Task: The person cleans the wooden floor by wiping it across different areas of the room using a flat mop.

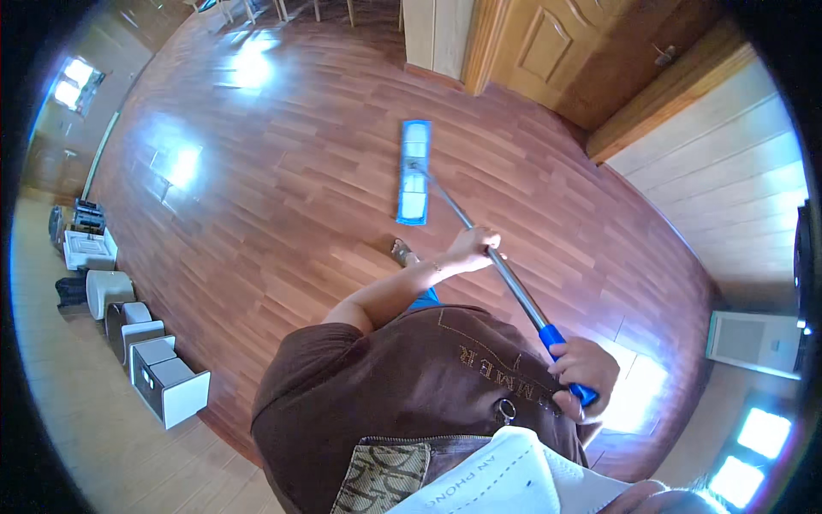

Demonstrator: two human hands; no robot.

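Nearest the lens, at the bottom edge of the frame: a white printed cloth (pixel 505 475) and a brown shirt (pixel 411 385) with a patterned pocket. Right hand (pixel 584 370) at lower right, fingers wrapped tight round the blue grip (pixel 565 364) at the top end of the mop handle (pixel 484 248). Left hand (pixel 473 248) just right of centre, fingers curled closed round the grey metal shaft further down. Handle slanting from lower right up toward centre, meeting the flat blue mop head (pixel 413 172) in the upper middle of the frame. Mop head lying flat on the reddish wooden floor (pixel 282 197), long side running up and down the picture. One sandalled foot (pixel 401 252) on the boards just below the mop head, left of the left hand. Wooden door (pixel 582 51) at upper right, pale panelled wall (pixel 728 188) along the right edge. Row of white boxy stools (pixel 163 377) at lower left on a paler floor. Bright window glare on the boards, upper left.
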